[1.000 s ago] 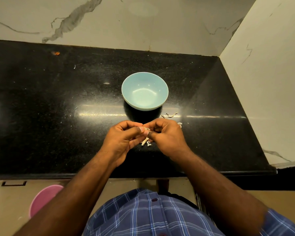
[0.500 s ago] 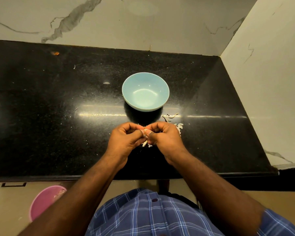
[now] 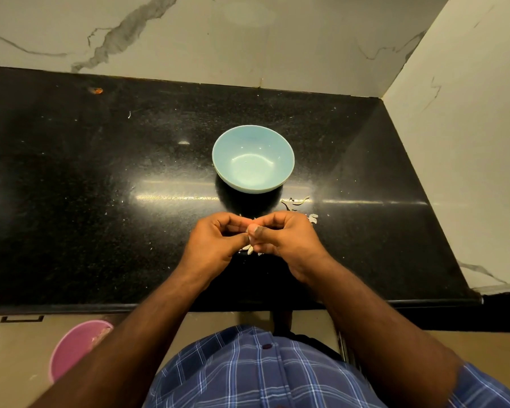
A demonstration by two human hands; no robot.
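Observation:
My left hand (image 3: 218,242) and my right hand (image 3: 283,237) meet fingertip to fingertip above the black counter (image 3: 100,201), just in front of the light blue bowl (image 3: 253,159). Together they pinch a small pale piece (image 3: 250,231), most of it hidden by my fingers. The bowl looks empty. Thin pale peel scraps (image 3: 298,203) lie on the counter to the right of the bowl, and a few more peel bits (image 3: 249,250) lie under my hands.
Marble walls close the counter at the back and right (image 3: 468,142). A pink bucket (image 3: 74,348) stands on the floor at lower left. A small orange speck (image 3: 96,90) sits at the counter's far left. The counter's front edge runs just below my wrists.
Both hands have shifted slightly away from me toward the bowl, still pinching the small piece between them. The bowl and scraps have not moved.

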